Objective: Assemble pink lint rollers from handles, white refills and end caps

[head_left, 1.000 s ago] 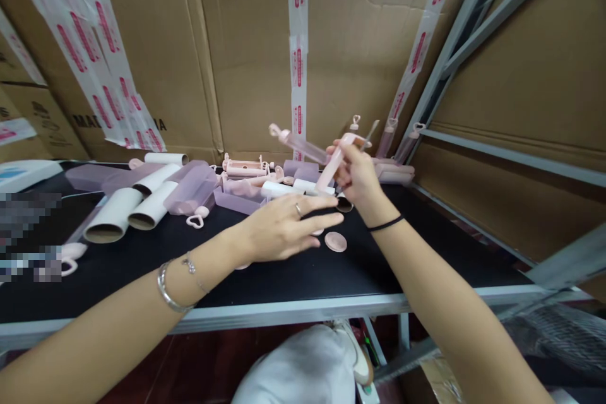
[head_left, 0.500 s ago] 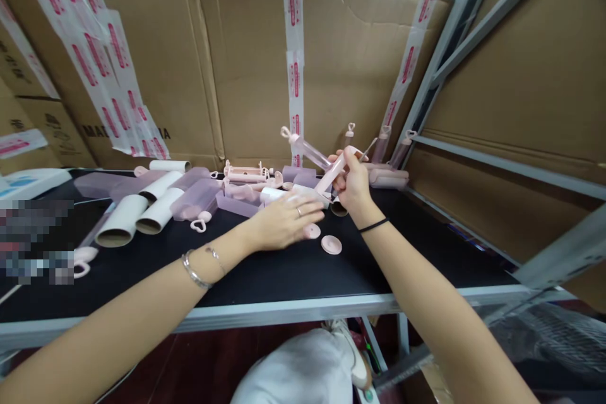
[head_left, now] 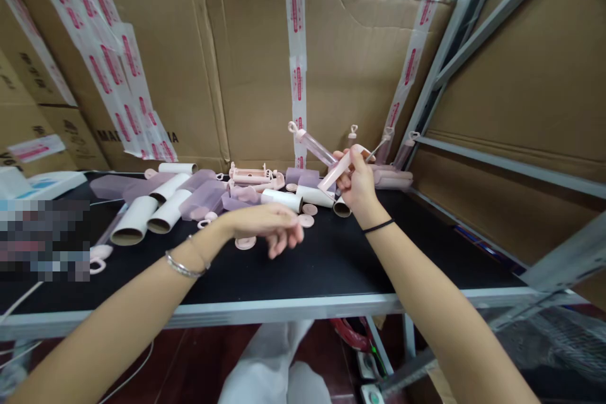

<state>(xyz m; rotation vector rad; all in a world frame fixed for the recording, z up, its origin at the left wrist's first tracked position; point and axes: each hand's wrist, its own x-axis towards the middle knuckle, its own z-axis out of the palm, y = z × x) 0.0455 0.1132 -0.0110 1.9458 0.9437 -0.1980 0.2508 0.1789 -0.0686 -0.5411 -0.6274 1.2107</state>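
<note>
A pink handle (head_left: 337, 170), long and slim, is held tilted at frame centre, its upper end toward the right. Several round pink caps (head_left: 305, 220) are laid flat on the black tabletop just below it.

1. The surface (head_left: 331, 271) is a black-topped bench with a pale metal front edge, and its near half is bare.
2. White rolls (head_left: 151, 214) with brown cardboard cores lie side by side at the back left.
3. Translucent purple covers (head_left: 203, 192) rest just right of those white rolls, partly overlapping them.
4. Two more white tubes (head_left: 296, 197) lie right of the purple covers, near the middle.
5. Small pink discs (head_left: 307, 219) lie scattered in front of these tubes; one pink disc (head_left: 245, 242) sits nearer the front.
6. Pink heart-ended handles (head_left: 97, 259) lie left of the white rolls.
</note>
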